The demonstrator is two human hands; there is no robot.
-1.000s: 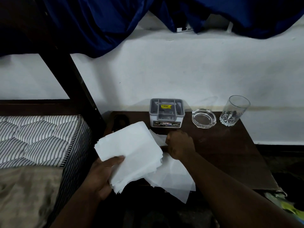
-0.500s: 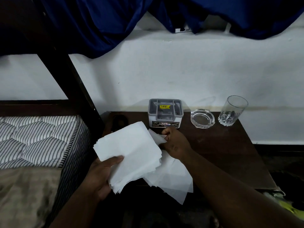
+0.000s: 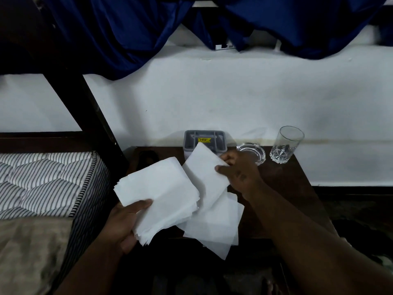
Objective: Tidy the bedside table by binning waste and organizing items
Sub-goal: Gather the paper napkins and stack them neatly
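Note:
My left hand (image 3: pixel 123 222) grips a stack of white paper napkins (image 3: pixel 157 196) from below, thumb on top, held over the gap between bed and table. My right hand (image 3: pixel 238 173) pinches one loose white napkin (image 3: pixel 204 173) by its right edge and holds it raised above the dark wooden bedside table (image 3: pixel 282 188). More loose napkins (image 3: pixel 214 226) lie spread over the table's front edge beneath it. A grey plastic napkin holder (image 3: pixel 205 139) with a yellow sticker stands at the back of the table, partly hidden by the raised napkin.
A clear glass ashtray (image 3: pixel 252 151) and an empty drinking glass (image 3: pixel 285 145) stand at the table's back right. A small dark object (image 3: pixel 146 156) lies at the back left. A striped mattress (image 3: pixel 46 179) and dark bed post (image 3: pixel 85 107) are left. Blue cloth (image 3: pixel 127 28) hangs above.
My right hand has picked one napkin off the loose pile on the table and lifted it up toward the grey holder. The left hand's stack has stayed in place.

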